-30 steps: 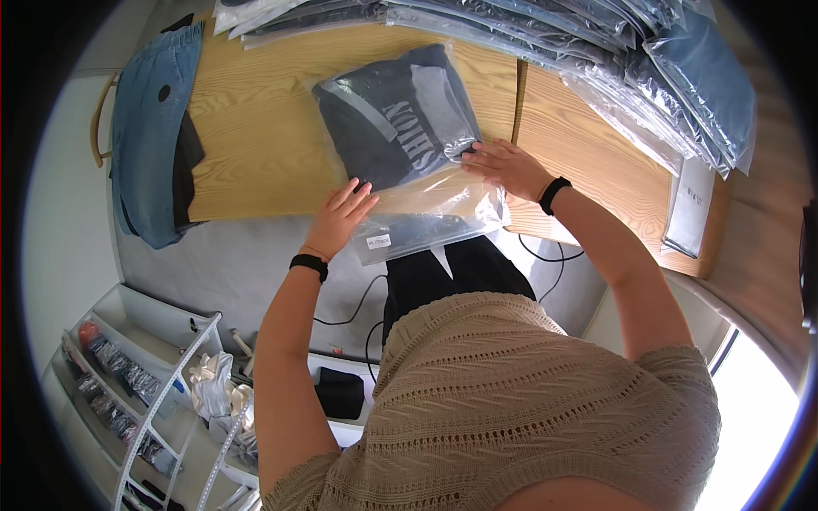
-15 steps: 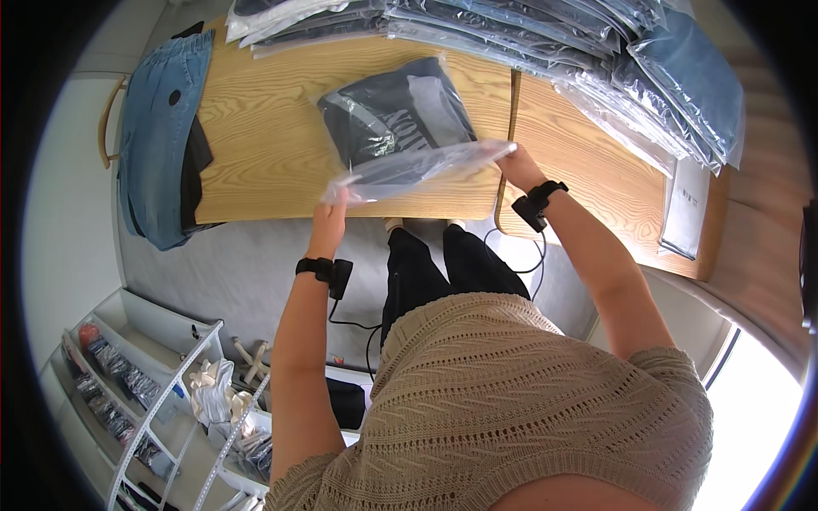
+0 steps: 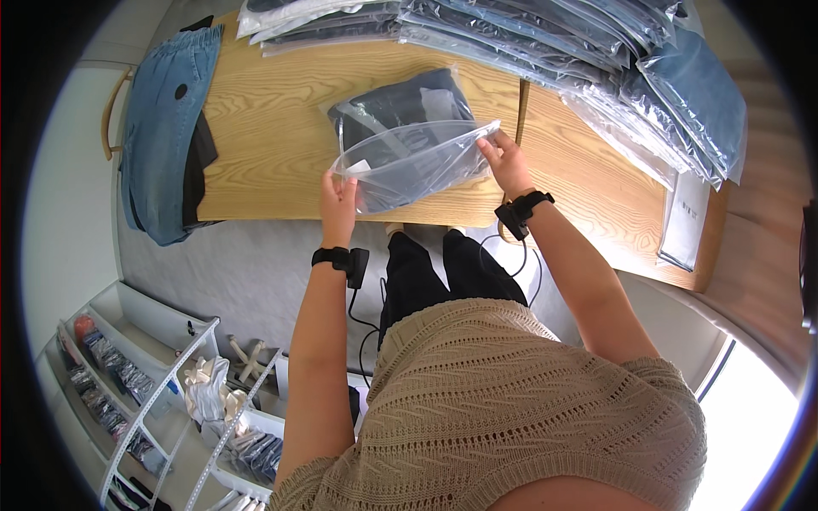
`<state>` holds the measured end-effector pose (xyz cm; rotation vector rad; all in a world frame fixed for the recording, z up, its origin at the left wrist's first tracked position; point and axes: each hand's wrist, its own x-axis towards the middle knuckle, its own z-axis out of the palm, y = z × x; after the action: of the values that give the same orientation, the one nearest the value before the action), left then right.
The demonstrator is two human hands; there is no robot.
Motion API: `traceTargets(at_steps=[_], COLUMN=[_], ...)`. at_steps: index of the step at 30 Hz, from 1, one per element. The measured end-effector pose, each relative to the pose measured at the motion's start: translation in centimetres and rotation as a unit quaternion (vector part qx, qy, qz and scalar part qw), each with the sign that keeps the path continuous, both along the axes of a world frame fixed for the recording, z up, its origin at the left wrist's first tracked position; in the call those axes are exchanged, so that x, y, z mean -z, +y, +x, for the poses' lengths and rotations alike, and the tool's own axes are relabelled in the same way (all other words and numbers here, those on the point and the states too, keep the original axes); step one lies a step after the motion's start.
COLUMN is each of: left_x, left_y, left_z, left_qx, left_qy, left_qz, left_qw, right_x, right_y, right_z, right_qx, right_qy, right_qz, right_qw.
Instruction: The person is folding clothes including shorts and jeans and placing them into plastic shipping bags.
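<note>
A dark folded garment [image 3: 388,109] lies inside a clear plastic bag [image 3: 417,186] near the front edge of the table. The mouth of the bag faces me and gapes in a wide oval. My left hand [image 3: 339,207] pinches its left corner between thumb and fingers. At the opposite corner, slightly higher, my right hand [image 3: 509,166] grips the rim. A small white tag [image 3: 357,167] shows through the plastic close to my left hand. Both wrists wear black straps with small boxes and cables.
Several bagged garments [image 3: 528,43] are piled along the table's far side and right corner. Blue jeans [image 3: 166,128] hang over the left end of the wooden table [image 3: 264,111]. A flat plastic packet [image 3: 684,217] lies at right. Shelving [image 3: 158,383] with packed items stands lower left.
The bag's mouth has opened from a flattened, blurred strip into a wide oval. My right hand has shifted slightly left; both hands keep their hold on the bag.
</note>
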<state>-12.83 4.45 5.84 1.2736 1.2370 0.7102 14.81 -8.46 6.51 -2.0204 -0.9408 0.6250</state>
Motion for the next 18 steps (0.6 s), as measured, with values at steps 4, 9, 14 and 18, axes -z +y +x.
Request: traceTargets(at_steps=[4, 9, 14, 18], left_x=[-0.7, -1.0, -1.3, -0.4], left_y=[0.7, 2.1, 2.6, 3.6], left_z=[-0.8, -1.3, -0.8, -0.5], left_qx=[0.008, 0.032, -0.038, -0.111], left_qy=[-0.025, 0.013, -0.019, -0.094], left_qz=[0.083, 0.066, -0.036, -0.147], left_qw=[0.996, 0.997, 0.998, 0.978], right_x=[0.0, 1.9, 0.9, 2.5], right_y=[1.4, 2.5, 2.8, 3.1], right_z=[0.3, 2.0, 1.4, 1.5], right_qx=[0.037, 0.06, 0.042, 0.089], right_qy=[0.187, 0.241, 0.214, 0.337], right_qz=[0.055, 0.053, -0.022, 0.007], right_qw=[0.98, 0.967, 0.976, 0.937])
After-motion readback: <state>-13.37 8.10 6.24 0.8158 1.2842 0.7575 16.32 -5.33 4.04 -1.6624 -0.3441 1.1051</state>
